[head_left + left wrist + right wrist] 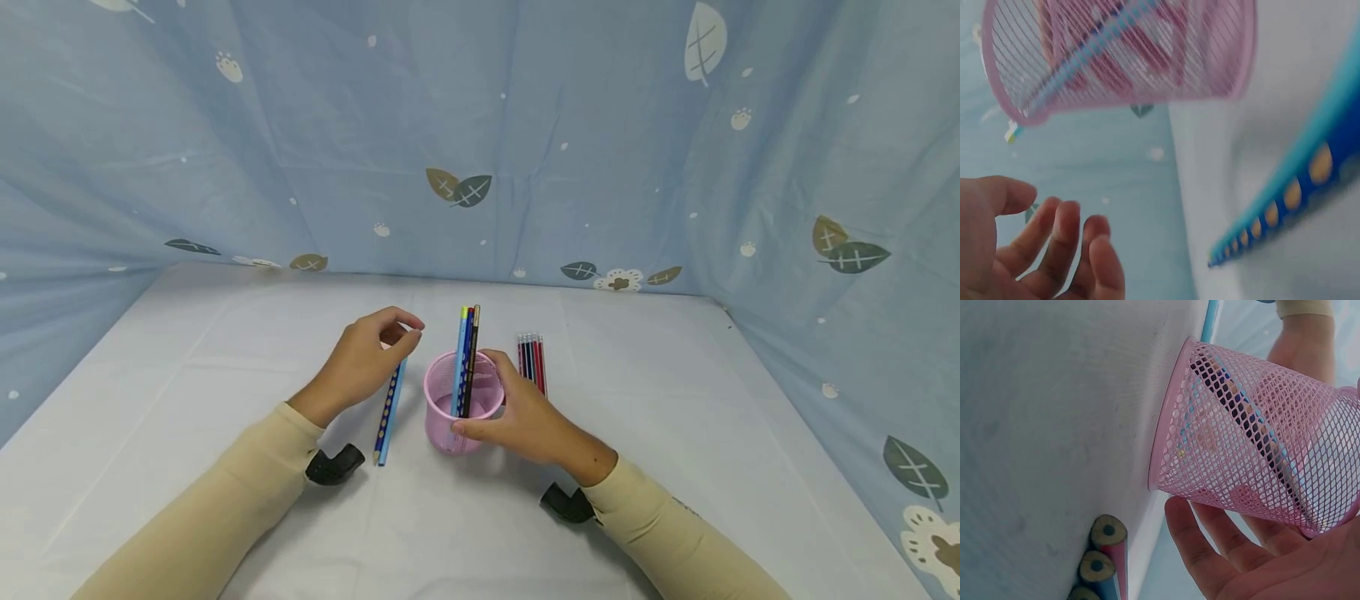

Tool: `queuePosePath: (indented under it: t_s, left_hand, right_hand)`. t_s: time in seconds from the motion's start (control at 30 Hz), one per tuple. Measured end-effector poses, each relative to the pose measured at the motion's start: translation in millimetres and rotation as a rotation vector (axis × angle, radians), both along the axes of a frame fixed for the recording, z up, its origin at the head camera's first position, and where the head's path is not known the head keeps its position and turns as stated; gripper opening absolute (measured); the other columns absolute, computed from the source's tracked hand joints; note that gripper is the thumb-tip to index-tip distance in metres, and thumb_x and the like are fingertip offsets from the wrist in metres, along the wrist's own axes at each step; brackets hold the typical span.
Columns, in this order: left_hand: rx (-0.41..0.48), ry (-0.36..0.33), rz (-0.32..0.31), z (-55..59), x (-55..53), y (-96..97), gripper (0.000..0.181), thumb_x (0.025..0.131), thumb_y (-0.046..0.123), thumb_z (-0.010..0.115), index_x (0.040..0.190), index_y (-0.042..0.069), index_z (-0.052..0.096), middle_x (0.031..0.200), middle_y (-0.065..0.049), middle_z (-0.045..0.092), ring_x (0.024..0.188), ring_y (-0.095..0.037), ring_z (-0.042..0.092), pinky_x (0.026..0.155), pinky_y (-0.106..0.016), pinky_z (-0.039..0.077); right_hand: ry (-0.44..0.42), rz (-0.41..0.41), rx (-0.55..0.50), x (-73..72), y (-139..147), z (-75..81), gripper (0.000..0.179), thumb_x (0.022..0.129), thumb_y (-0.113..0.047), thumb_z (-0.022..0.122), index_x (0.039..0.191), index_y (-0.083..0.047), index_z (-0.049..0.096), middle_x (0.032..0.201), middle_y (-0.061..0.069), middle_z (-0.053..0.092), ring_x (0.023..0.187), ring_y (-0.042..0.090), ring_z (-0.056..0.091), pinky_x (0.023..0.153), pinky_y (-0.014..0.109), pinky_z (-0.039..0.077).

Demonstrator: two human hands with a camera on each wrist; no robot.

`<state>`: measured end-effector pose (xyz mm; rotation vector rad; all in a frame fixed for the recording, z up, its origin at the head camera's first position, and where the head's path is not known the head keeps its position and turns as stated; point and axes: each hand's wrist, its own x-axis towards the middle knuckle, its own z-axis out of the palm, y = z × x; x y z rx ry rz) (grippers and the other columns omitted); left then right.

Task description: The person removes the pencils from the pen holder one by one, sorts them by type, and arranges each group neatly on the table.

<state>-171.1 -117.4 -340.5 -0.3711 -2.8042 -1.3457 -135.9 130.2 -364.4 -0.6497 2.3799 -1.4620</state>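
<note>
A pink mesh pencil cup (442,437) stands upright on the table, with light blue, dark blue and black pencils (467,358) leaning in it. My right hand (528,417) grips the cup from the right, thumb over the near rim and fingers along the far side. In the right wrist view, the fingers (1210,550) lie along the mesh wall. To the cup's left, a light blue pencil and a dark blue dotted pencil (387,417) lie side by side. Over their far end hovers my left hand (363,354), its fingers loosely bent with nothing between them.
Right of the cup lies a bundle of red and dark pencils (532,358), partly hidden behind my right hand. A white cloth covers the table (645,367). Behind it hangs a blue patterned curtain (525,125).
</note>
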Motion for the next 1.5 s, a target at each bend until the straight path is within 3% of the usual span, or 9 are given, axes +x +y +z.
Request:
queuePosePath:
  t_s: [0.2, 0.57, 1.03, 1.27, 1.5]
  left_hand:
    - [0.082, 0.05, -0.008, 4.3, 8.4, 13.3, 0.024, 0.103, 0.032, 0.056, 0.119, 0.018, 0.065, 0.107, -0.003, 0.07, 0.101, -0.019, 0.061, 0.089, -0.039, 0.049]
    - [0.155, 0.074, -0.072, -3.3, 18.9, 30.7, 0.029, 0.103, 0.033, 0.057, 0.125, 0.015, 0.063, 0.108, -0.001, 0.068, 0.101, -0.016, 0.061, 0.087, -0.037, 0.049]
    - [0.156, 0.033, -0.105, -8.1, 21.8, 35.4, 0.034, 0.101, 0.036, 0.06, 0.128, 0.016, 0.061, 0.109, -0.002, 0.068, 0.098, -0.016, 0.062, 0.088, -0.037, 0.052]
    - [0.155, -0.054, -0.127, -7.1, 21.0, 34.5, 0.038, 0.1, 0.037, 0.059, 0.131, 0.015, 0.059, 0.118, -0.006, 0.065, 0.102, -0.024, 0.062, 0.088, -0.041, 0.053]
    - [0.161, -0.053, -0.129, -8.6, 20.3, 34.4, 0.034, 0.101, 0.036, 0.059, 0.128, 0.015, 0.06, 0.117, -0.006, 0.065, 0.103, -0.024, 0.062, 0.087, -0.041, 0.054]
  right_hand:
    - [0.009, 0.007, -0.005, -1.0, 1, -0.9, 0.087, 0.081, -0.031, 0.084, 0.149, -0.021, 0.031, 0.139, -0.001, 0.052, 0.121, 0.021, 0.056, 0.101, 0.046, 0.051]
    - [0.019, 0.015, -0.013, -0.8, 2, -3.0, 0.086, 0.082, -0.03, 0.083, 0.149, -0.02, 0.03, 0.138, 0.001, 0.053, 0.118, 0.02, 0.058, 0.098, 0.043, 0.052]
    - [0.015, 0.025, 0.003, -1.4, 1, -3.2, 0.084, 0.082, -0.031, 0.083, 0.148, -0.023, 0.032, 0.138, 0.001, 0.052, 0.12, 0.022, 0.058, 0.095, 0.04, 0.054]
    - [0.014, 0.026, 0.01, -1.3, 2, -3.4, 0.084, 0.082, -0.031, 0.083, 0.148, -0.022, 0.033, 0.138, 0.002, 0.052, 0.119, 0.022, 0.058, 0.095, 0.041, 0.055]
    - [0.01, 0.024, 0.015, -0.8, 2, -3.2, 0.084, 0.082, -0.033, 0.083, 0.148, -0.023, 0.033, 0.139, 0.001, 0.052, 0.12, 0.023, 0.058, 0.094, 0.041, 0.055]
